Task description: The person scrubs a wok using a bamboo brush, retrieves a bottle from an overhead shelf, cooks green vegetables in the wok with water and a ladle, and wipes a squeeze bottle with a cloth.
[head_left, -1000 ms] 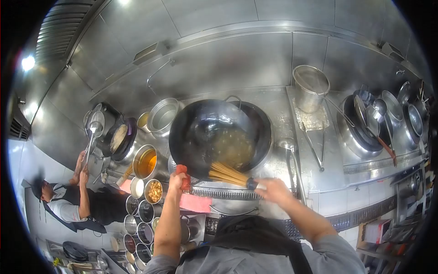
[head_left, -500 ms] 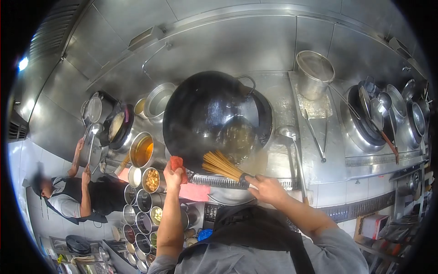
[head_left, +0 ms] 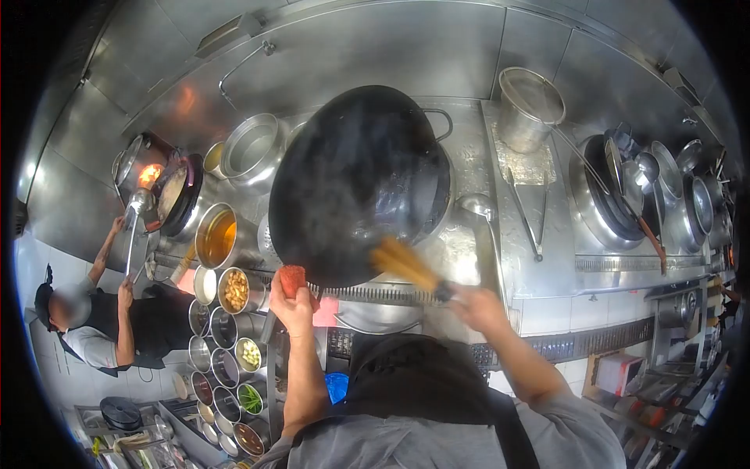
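Counter of steel (head_left: 470,152) carries a black wok (head_left: 351,187), tilted, steaming faintly. A bamboo brush (head_left: 409,264), motion-blurred, is at its near right rim, gripped by the right hand (head_left: 478,308); the left hand (head_left: 294,313) is clenched on red cloth (head_left: 293,279) at the near left rim. Hard brushing could jolt the cloth loose, dropping the wok or burning that hand.

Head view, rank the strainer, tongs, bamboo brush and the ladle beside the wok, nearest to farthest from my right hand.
Nearest to your right hand first:
1. Bamboo brush, in its grip, reaching left.
2. Ladle, right of the wok, handle near the hand.
3. Tongs, farther right.
4. Strainer, beyond the tongs, toward the back.
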The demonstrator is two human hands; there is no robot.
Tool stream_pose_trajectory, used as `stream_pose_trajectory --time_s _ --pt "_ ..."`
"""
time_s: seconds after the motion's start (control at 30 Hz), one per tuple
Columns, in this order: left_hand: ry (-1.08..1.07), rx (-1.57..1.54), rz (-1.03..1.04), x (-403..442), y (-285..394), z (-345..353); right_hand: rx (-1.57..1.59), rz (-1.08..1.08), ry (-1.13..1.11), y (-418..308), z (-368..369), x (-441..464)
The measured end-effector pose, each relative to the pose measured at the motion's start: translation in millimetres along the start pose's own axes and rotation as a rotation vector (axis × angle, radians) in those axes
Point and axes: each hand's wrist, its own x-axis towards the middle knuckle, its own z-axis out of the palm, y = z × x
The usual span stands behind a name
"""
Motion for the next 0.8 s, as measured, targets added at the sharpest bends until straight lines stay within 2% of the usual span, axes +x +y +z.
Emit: stream_pose_trajectory --time_s 0.07,0.1,0.17,0.23,0.27,0.37,0.43,0.5,0.53,0.57,0.6,0.63,0.67,0.7,0.73,0.77,0.8 --pt "0.022 0.031 0.053 7.7 -33.8 -2.2 0.088 0.216 0.136 36.6 -10.3 -26.3" --pt "0.052 0.063 0.104 10.7 -46.2 -0.9 0.083 0.214 0.141 49.3 -15.5 -36.3" --pt "0.076 0.031 0.191 17.6 -40.6 10.8 0.234 0.354 0.238 65.0 -21.0 -58.0" --pt "-0.021 -0.319 -0.285 19.2 -22.6 27.6 0.25 0.316 0.389 75.9 17.6 -57.9" --pt "-0.025 -0.347 -0.359 21.3 -20.7 41.2 0.096 0.254 0.393 83.9 41.4 -49.7" --pt "-0.144 -0.502 -0.557 15.6 -44.5 77.2 -0.072 0.391 0.293 69.9 81.9 -35.9" --pt "-0.2 -0.653 -0.647 2.4 -80.2 98.1 0.024 0.317 0.366 79.8 81.7 -51.0" --pt "-0.277 -0.72 -0.807 -5.4 -61.1 102.4 -0.057 0.225 0.51 107.8 79.5 -71.4" --pt "-0.285 -0.569 -0.792 -7.6 -86.3 115.1 -0.079 0.205 0.497 121.4 82.6 -80.6" --pt "-0.259 -0.591 -0.809 -11.2 -112.4 127.4 -0.121 0.344 0.381 137.3 86.7 -87.1" --pt "-0.223 -0.439 -0.687 -12.1 -136.2 140.6 -0.169 0.483 0.27 149.3 84.0 -88.6" --pt "-0.183 -0.289 -0.567 -12.0 -147.0 150.6 -0.176 0.474 0.203 150.4 77.2 -87.2" --pt "-0.242 -0.358 -0.706 -6.0 -132.5 146.8 -0.186 0.466 0.219 147.5 68.8 -83.2" --pt "-0.211 -0.384 -0.724 -5.5 -121.1 145.1 -0.192 0.458 0.234 143.8 60.6 -79.8" --pt "-0.193 -0.293 -0.661 -4.6 -115.2 146.8 -0.273 0.384 0.353 140.9 52.3 -79.4" --pt "-0.179 -0.198 -0.598 -3.7 -105.9 145.8 -0.296 0.36 0.343 144.5 42.2 -77.5" --pt "-0.18 -0.185 -0.611 -4.9 -97.3 141.5 -0.122 0.414 0.29 151.0 30.0 -76.5"
